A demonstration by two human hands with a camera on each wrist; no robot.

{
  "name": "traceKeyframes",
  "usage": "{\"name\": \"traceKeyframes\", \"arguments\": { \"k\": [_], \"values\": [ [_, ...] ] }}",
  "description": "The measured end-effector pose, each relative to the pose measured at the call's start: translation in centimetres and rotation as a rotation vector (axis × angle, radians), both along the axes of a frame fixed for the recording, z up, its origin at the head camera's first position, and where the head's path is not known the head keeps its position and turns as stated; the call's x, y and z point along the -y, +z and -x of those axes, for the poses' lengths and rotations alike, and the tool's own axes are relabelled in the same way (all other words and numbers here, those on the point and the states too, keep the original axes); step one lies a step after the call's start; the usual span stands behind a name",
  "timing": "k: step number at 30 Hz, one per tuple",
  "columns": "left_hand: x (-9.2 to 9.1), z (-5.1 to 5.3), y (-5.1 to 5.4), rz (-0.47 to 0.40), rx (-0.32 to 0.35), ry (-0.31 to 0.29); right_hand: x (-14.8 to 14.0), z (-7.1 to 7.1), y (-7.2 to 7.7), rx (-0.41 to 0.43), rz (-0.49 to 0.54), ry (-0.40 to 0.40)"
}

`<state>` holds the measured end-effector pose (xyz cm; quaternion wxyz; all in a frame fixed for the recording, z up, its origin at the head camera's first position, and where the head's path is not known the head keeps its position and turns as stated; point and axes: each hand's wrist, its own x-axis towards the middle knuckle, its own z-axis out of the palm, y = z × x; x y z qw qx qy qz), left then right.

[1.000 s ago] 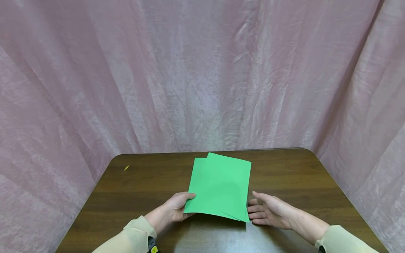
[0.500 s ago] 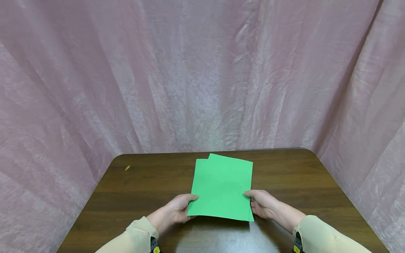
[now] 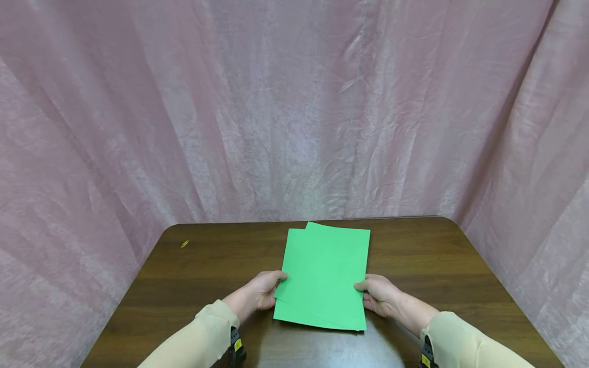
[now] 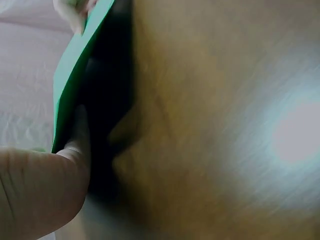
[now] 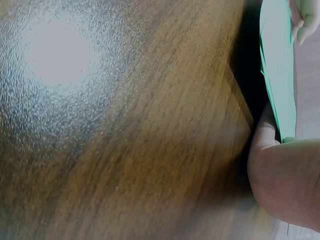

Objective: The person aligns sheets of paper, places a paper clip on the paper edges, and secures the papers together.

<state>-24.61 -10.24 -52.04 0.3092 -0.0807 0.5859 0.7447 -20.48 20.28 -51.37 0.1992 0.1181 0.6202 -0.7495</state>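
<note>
Several green paper sheets [image 3: 326, 276], overlapping and slightly out of line with each other, are held above the table in the head view. The left hand [image 3: 262, 290] pinches their left edge, thumb on top and fingers beneath. On the right edge, the right hand [image 3: 384, 296] pinches them the same way. In the left wrist view the left hand [image 4: 42, 187] grips the sheets [image 4: 75, 62] from below and above. The right wrist view shows the right hand [image 5: 285, 175] at the edge of the sheets [image 5: 280, 65], whose layers are a little apart.
A yellow paper clip [image 3: 184, 244] lies at the back left of the brown wooden table [image 3: 184, 291]. Behind and beside the table hangs a pink curtain [image 3: 285, 112].
The right hand has come in from the right and taken hold of the sheets' right edge. The sheets have shifted against each other, a lower strip now showing at the front, and the left hand moved slightly forward.
</note>
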Motion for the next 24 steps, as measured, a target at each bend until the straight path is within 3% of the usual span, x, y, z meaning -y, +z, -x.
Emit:
{"name": "traceKeyframes", "arguments": {
  "k": [5, 10, 15, 24],
  "values": [
    [-0.1, 1.7, -0.2, 0.165, -0.056, 0.065, 0.1, 0.0, -0.1, -0.007, -0.01, 0.0],
    [0.1, 1.9, -0.3, 0.253, -0.093, 0.03, 0.2, 0.2, -0.1, 0.013, -0.037, -0.011],
    [0.5, 1.5, -0.3, 0.196, -0.097, -0.012, 0.3, 0.7, 0.0, 0.029, -0.085, -0.041],
    [0.7, 1.0, -0.4, 0.113, -0.099, 0.005, 0.1, 1.2, -0.2, -0.017, -0.095, -0.045]
  ]
}}
